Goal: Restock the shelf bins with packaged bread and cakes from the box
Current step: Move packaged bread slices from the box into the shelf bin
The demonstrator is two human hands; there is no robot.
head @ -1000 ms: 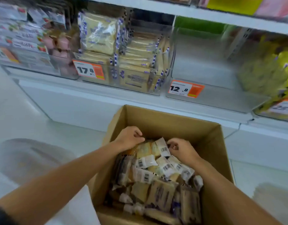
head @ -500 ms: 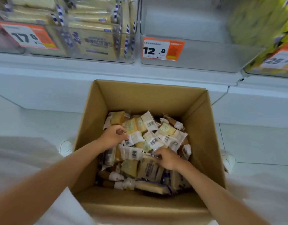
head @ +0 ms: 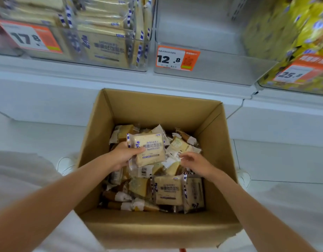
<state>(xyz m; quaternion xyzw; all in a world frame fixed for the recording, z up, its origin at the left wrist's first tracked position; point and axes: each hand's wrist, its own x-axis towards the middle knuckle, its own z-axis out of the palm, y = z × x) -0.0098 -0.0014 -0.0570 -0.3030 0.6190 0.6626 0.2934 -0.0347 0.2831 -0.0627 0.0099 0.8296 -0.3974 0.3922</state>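
An open cardboard box (head: 153, 106) stands on the floor below the shelf, holding several wrapped bread and cake packs. My left hand (head: 123, 155) grips a square toast bread pack (head: 149, 149) by its left edge and holds it face up just above the pile. My right hand (head: 195, 163) hovers over the packs at the right, fingers loosely curled with nothing in them. A second toast pack (head: 168, 190) lies flat near the box's front. Above, a clear bin (head: 106, 46) holds the same toast packs, and the clear bin (head: 220, 70) beside it, tagged 12.8, holds nothing.
A bin of yellow packs (head: 299, 33) tagged 25.8 sits at the far right. The white shelf ledge (head: 84, 75) runs above the box's far wall. White shoes (head: 66, 164) show either side of the box on the pale floor.
My left hand has taken hold of a toast pack and lifted it from the pile. My right hand has let go of the packs and moved up and right.
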